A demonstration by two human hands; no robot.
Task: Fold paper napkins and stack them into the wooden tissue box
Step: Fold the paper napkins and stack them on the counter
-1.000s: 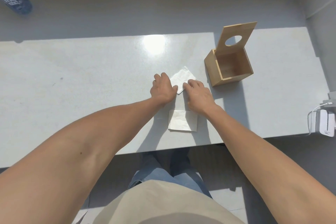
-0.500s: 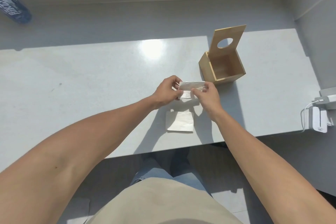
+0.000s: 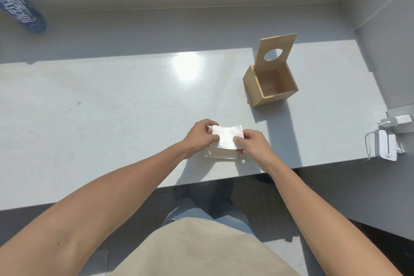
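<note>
A folded white napkin (image 3: 227, 135) is held just above the table between both hands. My left hand (image 3: 200, 135) pinches its left edge and my right hand (image 3: 252, 143) pinches its lower right corner. Directly beneath it, another folded napkin (image 3: 220, 155) lies flat near the table's front edge, mostly covered. The wooden tissue box (image 3: 270, 87) stands open and empty at the back right, its lid with a round hole tilted up behind it.
The grey table (image 3: 112, 107) ends at a front edge just below the hands. A white charger and cable (image 3: 385, 141) lie at the right edge. A blue patterned object (image 3: 20, 11) sits at the far left by the wall.
Both hands lifted the folded napkin off the table and brought it toward me, over the napkin lying near the front edge. The camera view shifted downward.
</note>
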